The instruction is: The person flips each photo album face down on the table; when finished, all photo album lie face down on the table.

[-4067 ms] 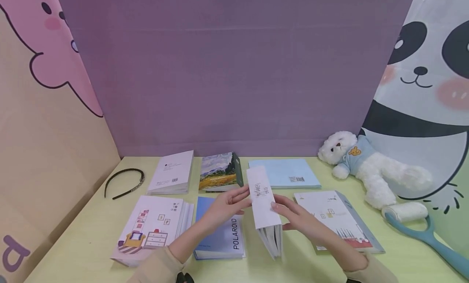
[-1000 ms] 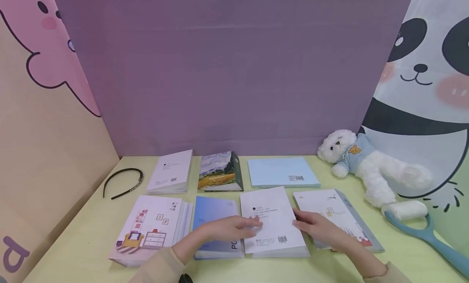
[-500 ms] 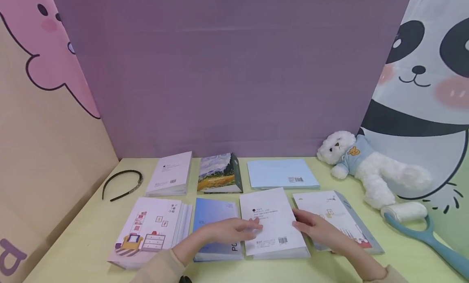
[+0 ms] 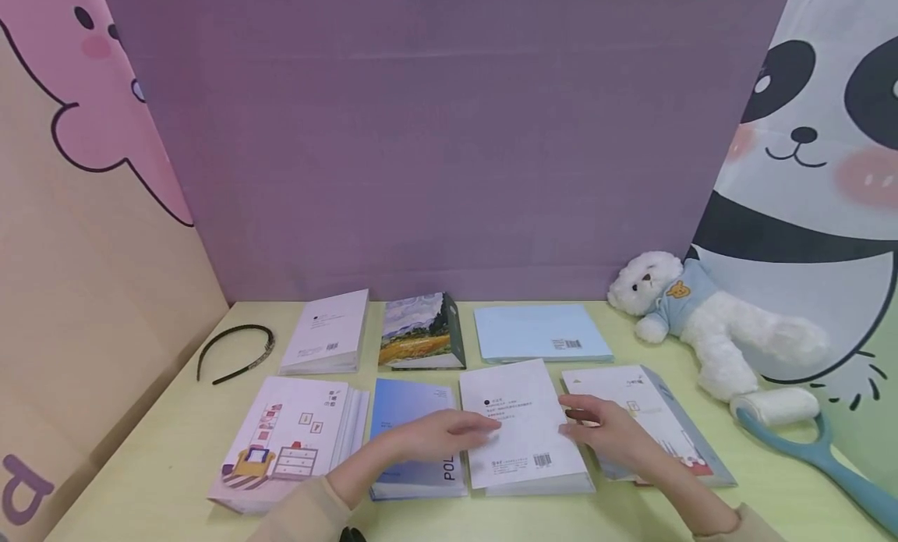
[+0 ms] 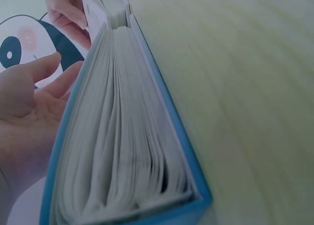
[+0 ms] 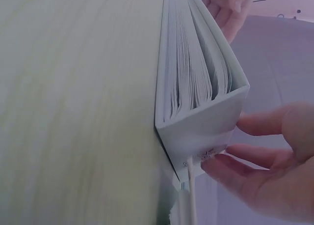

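A white photo album (image 4: 521, 405) lies on the table, its printed cover with a barcode facing up. My left hand (image 4: 438, 436), fingers extended, hovers at the album's left edge and partly above the blue POLAROID album (image 4: 412, 408). In the left wrist view that hand (image 5: 29, 99) is beside the blue album's page block (image 5: 122, 131). At the white album's right side is my right hand (image 4: 609, 428). The right wrist view has this hand's fingertips (image 6: 216, 166) at the album's spine (image 6: 201, 131), touching or very near it, with no grip around it.
An illustrated album (image 4: 281, 441) lies left, another (image 4: 648, 417) right. Behind are a white album (image 4: 326, 331), a landscape-painting album (image 4: 421, 331) and a light-blue album (image 4: 540, 331). A headband (image 4: 238, 351), plush bear (image 4: 701, 316) and blue-handled lint roller (image 4: 807, 441) flank them.
The white album, held upright between both hands earlier, now lies flat. Over the last half second my left hand rises slightly off its cover and my right fingers loosen at its edge.
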`<state>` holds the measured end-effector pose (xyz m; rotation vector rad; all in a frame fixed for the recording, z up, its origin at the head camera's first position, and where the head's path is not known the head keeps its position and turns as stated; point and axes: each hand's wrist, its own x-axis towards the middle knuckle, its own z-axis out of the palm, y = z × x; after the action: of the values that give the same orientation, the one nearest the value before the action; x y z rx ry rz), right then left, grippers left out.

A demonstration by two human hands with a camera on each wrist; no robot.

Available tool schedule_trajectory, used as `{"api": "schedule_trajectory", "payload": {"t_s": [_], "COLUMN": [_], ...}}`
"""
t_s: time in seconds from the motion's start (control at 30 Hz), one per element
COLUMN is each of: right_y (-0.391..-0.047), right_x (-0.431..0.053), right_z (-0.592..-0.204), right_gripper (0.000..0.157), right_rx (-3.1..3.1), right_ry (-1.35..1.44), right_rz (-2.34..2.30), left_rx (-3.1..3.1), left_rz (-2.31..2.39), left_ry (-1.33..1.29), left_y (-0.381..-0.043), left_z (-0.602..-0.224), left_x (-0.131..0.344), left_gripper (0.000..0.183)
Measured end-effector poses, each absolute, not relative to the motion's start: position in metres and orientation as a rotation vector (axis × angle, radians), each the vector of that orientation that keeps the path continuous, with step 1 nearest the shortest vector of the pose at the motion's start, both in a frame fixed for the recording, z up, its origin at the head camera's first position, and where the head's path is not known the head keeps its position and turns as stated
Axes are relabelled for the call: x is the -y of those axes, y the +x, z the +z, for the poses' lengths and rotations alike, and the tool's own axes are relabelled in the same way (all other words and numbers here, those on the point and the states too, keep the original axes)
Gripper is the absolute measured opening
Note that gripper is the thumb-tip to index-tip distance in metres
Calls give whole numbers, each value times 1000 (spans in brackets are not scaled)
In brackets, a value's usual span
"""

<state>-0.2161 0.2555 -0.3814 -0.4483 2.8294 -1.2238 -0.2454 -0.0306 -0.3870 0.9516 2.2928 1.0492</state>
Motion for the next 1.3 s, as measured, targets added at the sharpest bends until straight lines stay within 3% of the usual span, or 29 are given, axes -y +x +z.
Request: {"api": "schedule_trajectory", "payload": {"t_s": [0.5, 1.3], "right_y": [-235, -240], "right_x": [-209, -131], "right_z": [-379, -392], "right_gripper": [36, 55], "right_rx": [-2824, -2514], "right_ry": [-658, -911], "right_rz": [-1432, -1266], "left_rx": [-2361, -2701], "left_rz": [1372, 1443], "left_ry": [925, 500], "left_y": [-238, -232], "left_z": [-378, -385], "left_x": [82, 156], "left_gripper": [42, 36]}}
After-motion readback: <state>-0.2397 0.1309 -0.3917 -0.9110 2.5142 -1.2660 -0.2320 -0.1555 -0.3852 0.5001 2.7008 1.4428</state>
